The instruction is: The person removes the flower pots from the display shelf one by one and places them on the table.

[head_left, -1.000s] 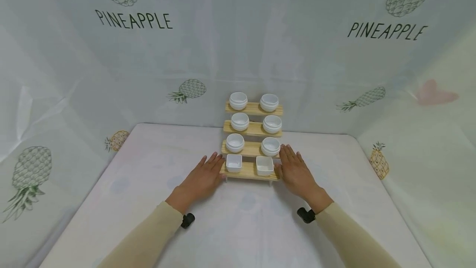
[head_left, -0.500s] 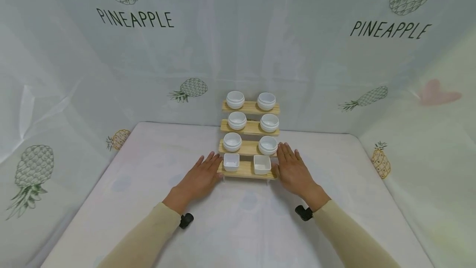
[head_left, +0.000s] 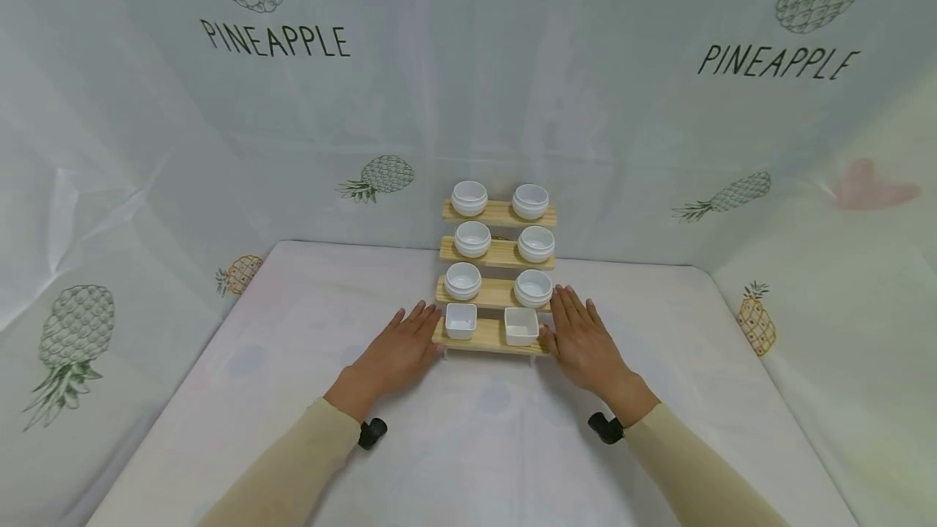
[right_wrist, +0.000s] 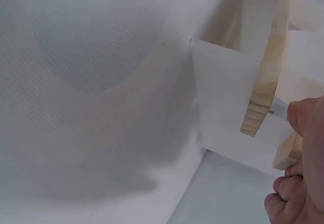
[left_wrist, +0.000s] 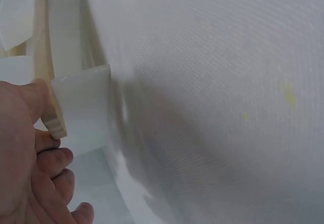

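A four-tier stand with pale wooden planks [head_left: 492, 333] stands at the table's back edge. Its upper three tiers bear pairs of round white bowls [head_left: 533, 289]; two square white dishes [head_left: 461, 321] sit on the lowest plank. My left hand [head_left: 391, 354] touches the stand's left end, fingers mostly straight. In the left wrist view its thumb [left_wrist: 34, 98] lies against a plank's end, beside a white support panel [left_wrist: 83, 107]. Against the right end rests my right hand [head_left: 586, 350], its fingers extended forward. The right wrist view shows its thumb [right_wrist: 302, 114] close to the planks [right_wrist: 266, 85].
A white cloth covers the table [head_left: 476, 446]. Behind the stand rises a pale curtain [head_left: 498, 88] printed with pineapples and lettering. Similar sheets hang at both sides. Each wrist carries a small black device, such as the one [head_left: 606, 428] on the right.
Against the table, the stand with its bowls and dishes has shifted slightly left, both hands moving along at its ends. The head view has also swung a little.
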`<state>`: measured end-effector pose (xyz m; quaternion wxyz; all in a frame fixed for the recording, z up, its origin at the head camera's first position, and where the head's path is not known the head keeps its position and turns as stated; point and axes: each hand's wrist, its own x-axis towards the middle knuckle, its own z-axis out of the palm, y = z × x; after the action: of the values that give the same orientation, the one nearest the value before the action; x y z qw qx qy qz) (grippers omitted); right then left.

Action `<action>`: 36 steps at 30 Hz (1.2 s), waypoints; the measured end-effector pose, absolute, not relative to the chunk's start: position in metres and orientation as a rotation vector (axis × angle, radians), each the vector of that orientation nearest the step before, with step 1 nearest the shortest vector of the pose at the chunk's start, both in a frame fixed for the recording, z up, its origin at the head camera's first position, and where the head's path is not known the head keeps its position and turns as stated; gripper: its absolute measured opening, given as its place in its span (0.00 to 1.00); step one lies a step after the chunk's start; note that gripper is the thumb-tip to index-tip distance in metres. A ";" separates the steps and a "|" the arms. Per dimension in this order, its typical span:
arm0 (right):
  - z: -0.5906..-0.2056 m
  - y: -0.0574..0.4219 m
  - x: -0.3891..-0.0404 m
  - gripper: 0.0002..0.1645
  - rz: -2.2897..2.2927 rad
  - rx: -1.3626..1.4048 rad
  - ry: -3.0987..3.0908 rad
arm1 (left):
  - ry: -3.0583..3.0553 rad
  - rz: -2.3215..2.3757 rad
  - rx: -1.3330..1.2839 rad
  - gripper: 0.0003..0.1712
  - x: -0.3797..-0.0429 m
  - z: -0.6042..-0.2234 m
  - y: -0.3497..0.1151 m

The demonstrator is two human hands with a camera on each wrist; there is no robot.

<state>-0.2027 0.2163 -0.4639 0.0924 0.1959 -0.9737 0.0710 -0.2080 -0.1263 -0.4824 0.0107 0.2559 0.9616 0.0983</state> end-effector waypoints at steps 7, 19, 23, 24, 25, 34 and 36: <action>-0.463 0.217 -0.202 0.43 0.186 0.598 -2.882 | 2.992 0.316 0.784 0.40 -0.209 -0.484 -0.126; -0.462 0.225 -0.201 0.55 0.187 0.620 -2.946 | 3.016 0.355 0.810 0.39 -0.212 -0.488 -0.120; -0.460 0.230 -0.201 0.56 0.190 0.612 -2.954 | 3.024 0.342 0.835 0.38 -0.213 -0.490 -0.114; -0.460 0.231 -0.201 0.57 0.185 0.612 -2.952 | 3.022 0.336 0.836 0.38 -0.213 -0.490 -0.112; -0.460 0.233 -0.201 0.57 0.181 0.612 -2.949 | 3.022 0.344 0.838 0.38 -0.214 -0.489 -0.111; -0.462 0.235 -0.204 0.58 0.159 0.623 -2.941 | 3.014 0.315 0.768 0.40 -0.215 -0.488 -0.109; -0.462 0.234 -0.205 0.59 0.145 0.618 -2.937 | 3.016 0.314 0.767 0.40 -0.215 -0.487 -0.109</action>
<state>-0.2046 0.2341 -0.4623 0.0685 0.2051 -0.9752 0.0480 -0.2155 -0.1095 -0.4874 0.0071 0.2451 0.9643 0.1002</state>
